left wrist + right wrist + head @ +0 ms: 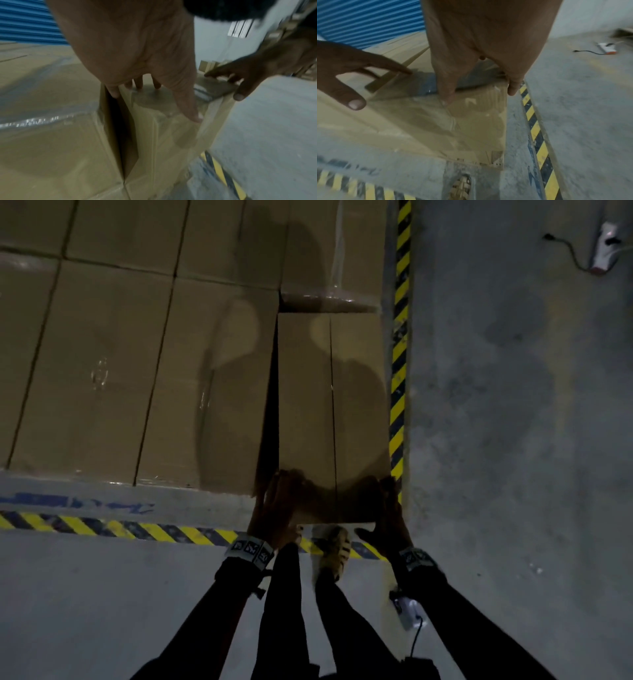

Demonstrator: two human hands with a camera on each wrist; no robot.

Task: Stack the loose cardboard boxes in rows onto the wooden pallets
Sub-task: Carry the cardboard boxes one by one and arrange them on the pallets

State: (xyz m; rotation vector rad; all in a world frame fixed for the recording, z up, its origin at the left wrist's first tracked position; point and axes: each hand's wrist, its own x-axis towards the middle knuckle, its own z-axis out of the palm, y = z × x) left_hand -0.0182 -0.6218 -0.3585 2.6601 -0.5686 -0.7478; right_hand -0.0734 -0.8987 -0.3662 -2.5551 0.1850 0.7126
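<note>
A brown cardboard box point(329, 392) with a taped centre seam lies at the right end of a row of stacked boxes point(102, 371) wrapped in clear film. A dark, narrow gap point(270, 405) separates it from its left neighbour. My left hand point(274, 501) rests on the box's near left corner, with straight fingers on top and the thumb point(195, 115) down the front face. My right hand point(387, 508) lies on the near right corner, fingers spread and straight, thumb point(447, 97) on the front edge. No pallet shows under the boxes.
Yellow-black hazard tape point(399, 371) runs close along the box's right side, and another strip point(137, 529) crosses in front of the stack. My sandalled foot point(335, 549) stands on it. A power strip with cable point(606, 248) lies far right; a blue shutter point(25, 20) stands behind.
</note>
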